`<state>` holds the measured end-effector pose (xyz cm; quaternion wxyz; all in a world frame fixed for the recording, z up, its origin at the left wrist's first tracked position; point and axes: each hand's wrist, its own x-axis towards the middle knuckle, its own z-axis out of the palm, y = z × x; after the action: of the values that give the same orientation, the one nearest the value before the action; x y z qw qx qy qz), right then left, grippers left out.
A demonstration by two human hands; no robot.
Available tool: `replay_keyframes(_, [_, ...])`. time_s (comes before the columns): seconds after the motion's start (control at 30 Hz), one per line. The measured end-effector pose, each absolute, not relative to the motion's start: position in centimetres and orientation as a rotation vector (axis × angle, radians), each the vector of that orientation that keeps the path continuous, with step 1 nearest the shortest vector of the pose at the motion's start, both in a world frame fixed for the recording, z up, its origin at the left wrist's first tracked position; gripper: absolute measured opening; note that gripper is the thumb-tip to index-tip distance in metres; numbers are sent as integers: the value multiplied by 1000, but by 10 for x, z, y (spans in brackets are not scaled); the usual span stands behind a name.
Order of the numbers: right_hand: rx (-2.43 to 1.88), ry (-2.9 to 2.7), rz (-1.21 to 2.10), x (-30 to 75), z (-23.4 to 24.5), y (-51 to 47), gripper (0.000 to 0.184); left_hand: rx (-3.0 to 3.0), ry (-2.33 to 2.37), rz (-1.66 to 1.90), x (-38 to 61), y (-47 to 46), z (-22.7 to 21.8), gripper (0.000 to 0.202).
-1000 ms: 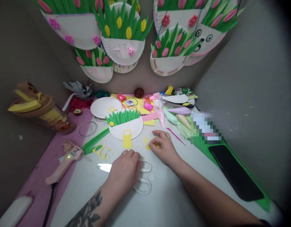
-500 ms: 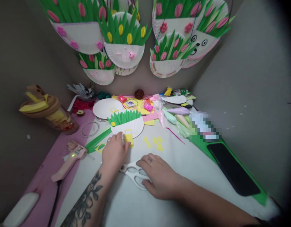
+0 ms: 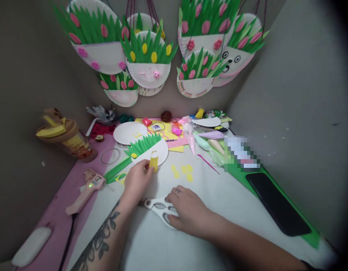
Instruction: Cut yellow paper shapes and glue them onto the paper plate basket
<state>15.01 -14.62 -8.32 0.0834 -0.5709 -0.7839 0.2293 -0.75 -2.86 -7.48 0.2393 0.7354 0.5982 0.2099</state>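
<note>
A small yellow paper scrap [image 3: 153,164] with a cut-out at its top is pinched between the thumb and fingers of my left hand [image 3: 138,177]. It is raised in front of a half paper plate [image 3: 159,150] that has a green paper grass fringe [image 3: 144,145] and one yellow piece on it. Below, white-handled scissors [image 3: 159,206] lie flat on the table, their blades partly hidden by my left forearm. My right hand [image 3: 186,209] is closed on their handles. Several yellow paper petals [image 3: 186,172] lie on the white tabletop beyond my right hand.
On the left are a pink glue gun [image 3: 86,192], a roll of tape [image 3: 110,156] and a lidded cup [image 3: 69,137]. A black phone [image 3: 278,203] lies at right. Clay bags [image 3: 202,141] are at the back, under hanging plate crafts [image 3: 148,71].
My left hand has lifted the yellow scrap off the table edge of the half plate, which now sits more tilted. My right hand stays at the scissors. The view has tipped upward slightly.
</note>
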Motion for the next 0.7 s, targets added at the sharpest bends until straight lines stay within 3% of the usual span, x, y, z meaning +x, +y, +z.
replay_keyframes(0.13, [-1725,-1968,789,164,-81,-142,20,1557,1346,1560,-25,-34,-53,13])
replay_keyframes(0.2, [-1686,-1616,987,174,-77,-137,16,1304,1271,1857,-26,-38,-48,11])
replay_keyframes(0.3, [-1427,-1142,1356,186,-70,-130,26,1193,1300,1579,-16,-45,-53,15])
replay_keyframes(0.43, [-1169,-945,1520,183,-71,-129,46,977,1175,1129,3,-53,-67,35])
replay_keyframes(0.7, [-1241,-1151,1520,166,-81,-140,50,847,1130,1100,5,-60,-66,30])
